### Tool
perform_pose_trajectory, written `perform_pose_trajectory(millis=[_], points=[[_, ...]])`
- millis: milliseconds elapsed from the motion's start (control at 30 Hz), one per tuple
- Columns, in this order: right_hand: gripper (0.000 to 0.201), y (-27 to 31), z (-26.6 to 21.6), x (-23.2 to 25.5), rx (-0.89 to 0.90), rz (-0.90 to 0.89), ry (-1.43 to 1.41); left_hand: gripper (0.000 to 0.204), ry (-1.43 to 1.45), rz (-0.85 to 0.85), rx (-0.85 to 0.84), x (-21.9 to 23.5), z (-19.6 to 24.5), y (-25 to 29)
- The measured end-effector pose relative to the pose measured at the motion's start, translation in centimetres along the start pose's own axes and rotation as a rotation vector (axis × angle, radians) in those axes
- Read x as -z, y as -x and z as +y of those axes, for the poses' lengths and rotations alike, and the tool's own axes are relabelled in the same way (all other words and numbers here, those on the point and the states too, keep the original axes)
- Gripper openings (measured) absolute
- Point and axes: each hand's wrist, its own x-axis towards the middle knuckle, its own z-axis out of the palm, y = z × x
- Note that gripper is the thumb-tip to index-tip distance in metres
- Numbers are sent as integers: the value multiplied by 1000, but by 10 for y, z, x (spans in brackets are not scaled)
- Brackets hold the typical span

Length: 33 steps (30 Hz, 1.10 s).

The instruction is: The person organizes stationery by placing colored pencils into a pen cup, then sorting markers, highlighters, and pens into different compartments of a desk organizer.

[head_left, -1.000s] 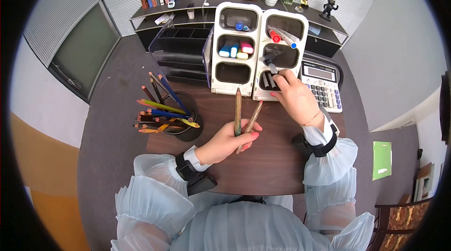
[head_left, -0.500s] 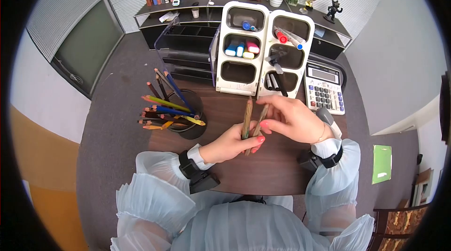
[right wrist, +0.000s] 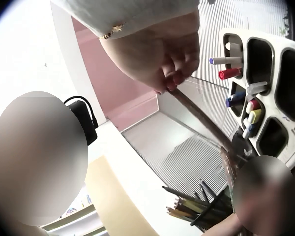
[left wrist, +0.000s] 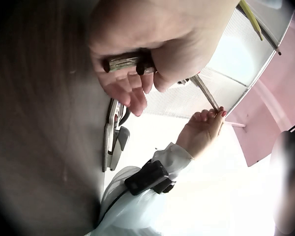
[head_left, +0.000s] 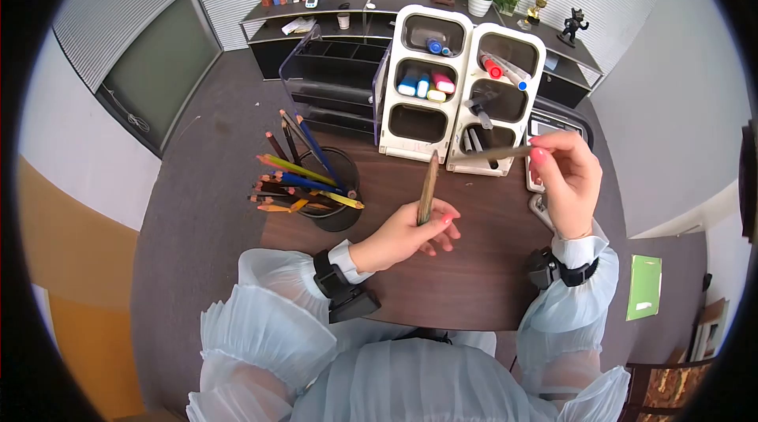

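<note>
While my left hand (head_left: pixel 404 232) gripped one pencil (head_left: pixel 428 187), I'd kept the right hand (head_left: pixel 567 177) pinching the other pencil (head_left: pixel 497 153) level w/ the organizer (head_left: pixel 462 90), aiming for a free slot.

Even, soft daylight is filling the head view, with only faint shadows lying on the desk (head_left: pixel 474 280), while a fisheye lens is bending the room and leaving a black ring around the edges. Both wrist views are blowing out to white against bright walls and ceiling. Close skin is showing soft and out of focus, and 3 blurred patches are covering parts of them.
</note>
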Motion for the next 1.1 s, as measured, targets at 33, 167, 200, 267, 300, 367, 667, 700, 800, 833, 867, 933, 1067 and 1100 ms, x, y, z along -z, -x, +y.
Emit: perform_pose_trajectory(millis=[33, 167, 200, 267, 300, 367, 667, 700, 800, 833, 867, 933, 1067, 1100], points=[[10, 1, 5, -2, 66, 21, 68, 26, 2, 0, -3, 3, -3, -1], [20, -4, 27, -35, 535, -51, 414, 24, 100, 80, -97, 9, -8, -5], [20, -7, 34, -42, 544, -53, 406, 24, 150, 137, -102, 8, -7, -5], [21, -12, 42, -54, 674, -26, 487, 26, 186, 132, -96, 9, -5, -5], [22, -15, 41, -59, 690, -31, 502, 27, 221, 116, -84, 10, -4, -5], [22, -16, 39, -63, 681, -31, 488, 29, 208, 122, -86, 9, -3, -5], [19, -16, 58, -73, 582, -181, 631, 27, 224, 158, -76, 8, -3, -4], [21, -14, 57, -75, 515, -221, 652, 25, 224, 156, -80, 8, -3, -4], [25, -8, 55, -78, 370, -263, 561, 22, 189, 136, -105, 6, -5, -4], [27, -8, 54, -79, 297, -265, 451, 20, 155, 119, -129, 6, -6, -4], [27, -8, 51, -78, 296, -267, 449, 20, 156, 121, -128, 5, -6, -4], [26, -8, 43, -75, 10, -367, 256, 20, 93, 57, -103, 5, -6, -4], [17, -16, 47, -58, -163, -482, -76, 20, 61, -4, -97, 3, -7, -3], [13, -17, 44, -55, -170, -367, -154, 19, 91, 33, -98, 3, -5, -3]])
